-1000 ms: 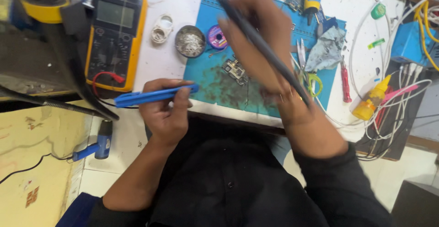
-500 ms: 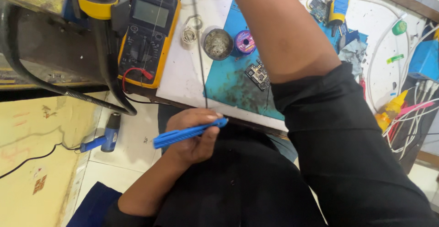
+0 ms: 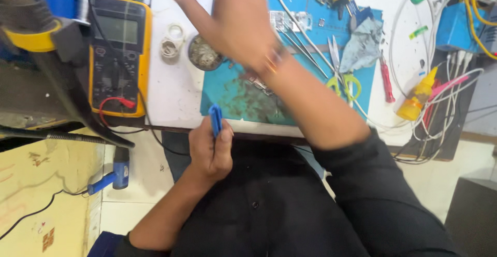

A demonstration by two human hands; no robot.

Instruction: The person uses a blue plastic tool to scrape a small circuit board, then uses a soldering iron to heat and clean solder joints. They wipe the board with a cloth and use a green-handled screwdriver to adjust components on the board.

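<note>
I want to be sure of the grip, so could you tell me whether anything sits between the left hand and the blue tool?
Nothing visible does. The left hand is already closed around the blue tool, skin against it, at the near edge of the table. The right hand is raised above the teal mat, apart from both.

Multimeter (image 3: 118, 55) on bench's (image 3: 176, 99) left edge; round tin (image 3: 203, 55) right of it, at work mat's (image 3: 233, 94) left edge; scissors (image 3: 341, 73) on mat's right part; squeeze bottle (image 3: 417, 97) near right edge, among cables (image 3: 455, 81)
</note>
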